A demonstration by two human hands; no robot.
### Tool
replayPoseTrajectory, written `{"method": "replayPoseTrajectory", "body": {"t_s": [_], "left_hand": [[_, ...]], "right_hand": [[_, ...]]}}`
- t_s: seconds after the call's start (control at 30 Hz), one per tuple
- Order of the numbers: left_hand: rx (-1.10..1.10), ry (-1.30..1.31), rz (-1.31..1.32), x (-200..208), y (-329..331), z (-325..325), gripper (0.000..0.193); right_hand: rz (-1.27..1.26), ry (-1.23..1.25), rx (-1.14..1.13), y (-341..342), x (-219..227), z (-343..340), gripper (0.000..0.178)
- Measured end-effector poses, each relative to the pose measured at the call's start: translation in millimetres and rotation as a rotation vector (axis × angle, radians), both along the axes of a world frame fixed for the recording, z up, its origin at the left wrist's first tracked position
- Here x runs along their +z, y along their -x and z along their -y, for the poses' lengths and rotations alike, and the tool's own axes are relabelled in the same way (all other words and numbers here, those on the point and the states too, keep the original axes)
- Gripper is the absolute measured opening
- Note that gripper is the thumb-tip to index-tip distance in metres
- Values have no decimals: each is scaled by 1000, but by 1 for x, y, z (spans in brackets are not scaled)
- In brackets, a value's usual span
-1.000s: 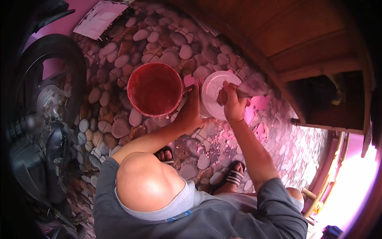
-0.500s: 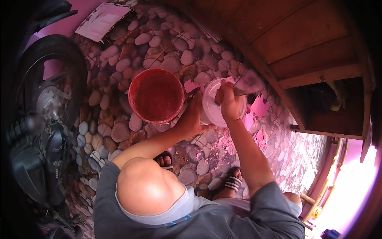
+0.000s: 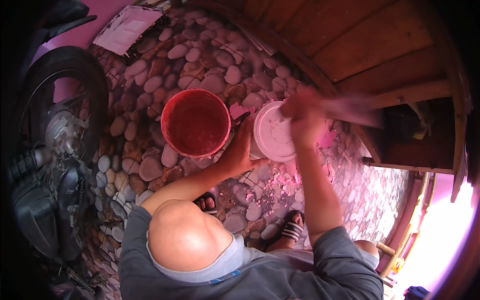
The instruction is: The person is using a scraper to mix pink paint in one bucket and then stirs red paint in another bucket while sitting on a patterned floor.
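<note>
A white round tub with a pale lid (image 3: 275,132) stands on the floor in front of me. My left hand (image 3: 242,145) grips its left side, thumb toward me and fingers around the far side. Raised over the tub's right edge, my right hand (image 3: 306,117) is closed around a scraper (image 3: 352,110), its flat blade pointing right. Motion smears both this hand and the scraper. Left of the tub sits a red bucket (image 3: 196,124), its inside stained red and its rim crusted. A small dark object (image 3: 240,120) shows between bucket and tub, its kind unclear.
Pink flakes (image 3: 270,187) litter the pebble-patterned floor (image 3: 150,165) around the tub. A motorcycle (image 3: 60,150) stands on the left. Wooden furniture (image 3: 380,60) with an open compartment rises at the right. A white, dirty-edged panel (image 3: 127,30) lies at the far left.
My right hand and the scraper have lifted off the lid and moved up and right, baring more of the lid. My left hand stays on the tub.
</note>
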State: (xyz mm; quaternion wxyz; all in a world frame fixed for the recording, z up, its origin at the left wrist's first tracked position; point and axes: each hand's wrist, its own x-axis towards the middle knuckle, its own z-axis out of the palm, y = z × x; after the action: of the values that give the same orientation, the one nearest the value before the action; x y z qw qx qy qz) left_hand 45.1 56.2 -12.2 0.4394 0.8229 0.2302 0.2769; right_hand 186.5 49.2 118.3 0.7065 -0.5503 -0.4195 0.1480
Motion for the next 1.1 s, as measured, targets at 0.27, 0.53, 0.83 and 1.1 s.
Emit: {"method": "replayPoseTrajectory", "body": {"t_s": [0.27, 0.53, 0.83, 1.1], "left_hand": [[-21, -59, 33, -6, -1, -1, 118], [-19, -86, -3, -10, 4, 3, 115], [-61, -201, -50, 8, -6, -1, 108], [-60, -384, -123, 15, 2, -6, 102]], "right_hand": [[-398, 229, 229, -11, -53, -1, 20], [-221, -245, 373, -21, 78, 39, 38], [-492, 287, 203, -15, -49, 56, 33], [-190, -280, 414, -44, 113, 57, 34]]}}
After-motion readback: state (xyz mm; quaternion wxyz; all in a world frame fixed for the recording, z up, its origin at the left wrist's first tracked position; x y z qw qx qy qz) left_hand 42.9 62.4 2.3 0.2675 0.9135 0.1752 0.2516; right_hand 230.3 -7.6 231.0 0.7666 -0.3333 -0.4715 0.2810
